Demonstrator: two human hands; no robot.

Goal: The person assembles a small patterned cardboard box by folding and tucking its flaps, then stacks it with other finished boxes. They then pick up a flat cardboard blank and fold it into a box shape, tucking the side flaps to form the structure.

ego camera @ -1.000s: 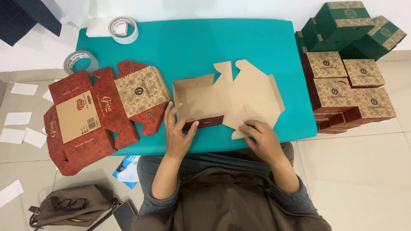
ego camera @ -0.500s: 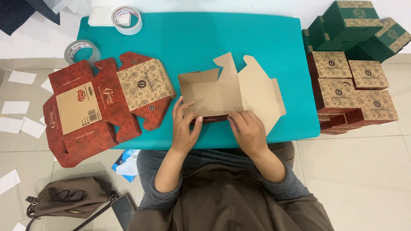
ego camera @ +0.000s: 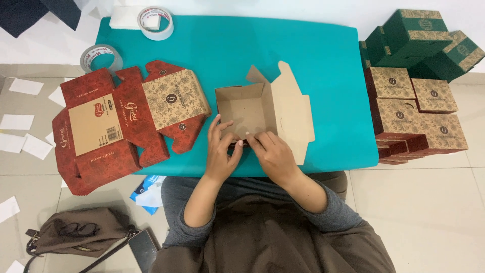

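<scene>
A brown cardboard box [ego camera: 241, 107] stands half folded on the teal table [ego camera: 303, 55], its walls up and its lid flap [ego camera: 293, 114] lying open to the right. My left hand [ego camera: 221, 151] grips the box's near wall, fingers over the edge. My right hand [ego camera: 272, 154] presses the same near wall from the right, thumb and fingers pinching the cardboard. The two hands almost touch at the near edge.
A flat red unfolded box blank [ego camera: 118, 124] overhangs the table's left edge. Two tape rolls [ego camera: 155, 23] [ego camera: 101, 58] lie at the far left. Stacked red and green finished boxes [ego camera: 414, 86] sit on the floor to the right. A brown bag [ego camera: 76, 235] lies at lower left.
The box's walls have been folded upright into a tray shape. Both hands have come together at its near wall, the right one moving left.
</scene>
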